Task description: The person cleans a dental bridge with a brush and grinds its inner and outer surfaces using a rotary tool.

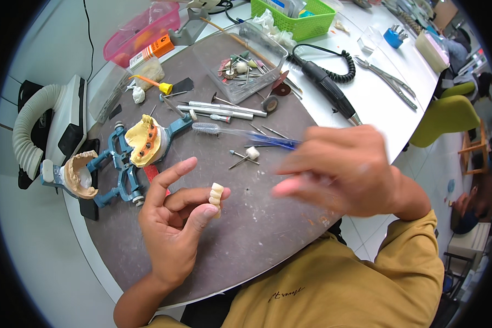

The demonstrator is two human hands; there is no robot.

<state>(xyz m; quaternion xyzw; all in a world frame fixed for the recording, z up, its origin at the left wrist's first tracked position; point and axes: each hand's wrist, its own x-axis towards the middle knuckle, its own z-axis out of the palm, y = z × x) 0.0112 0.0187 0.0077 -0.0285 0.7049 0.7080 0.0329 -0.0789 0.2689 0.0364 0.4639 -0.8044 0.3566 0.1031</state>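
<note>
My left hand (175, 224) is closed on a dental bridge (216, 194), a short row of joined tooth-coloured crowns, pinched between thumb and a finger with the index finger raised. My right hand (339, 172) hovers to its right over the mat, smeared by motion; whether it holds anything is not clear. A toothbrush (206, 128) with a clear and blue handle reaches toward it, its far end hidden behind the hand. Left of my hands, a blue articulator (127, 180) lies opened, bearing a yellow dental cast (146, 141) with an orange-pink gum strip and a paler cast (81, 174).
Small burs (245, 156) and metal hand tools (216, 110) lie on the grey mat (240, 246). Behind them stands a clear box (240, 63) of rotary bits. A black handpiece (328, 90) and pliers (388, 82) are at right. A suction hose (27, 128) stands left.
</note>
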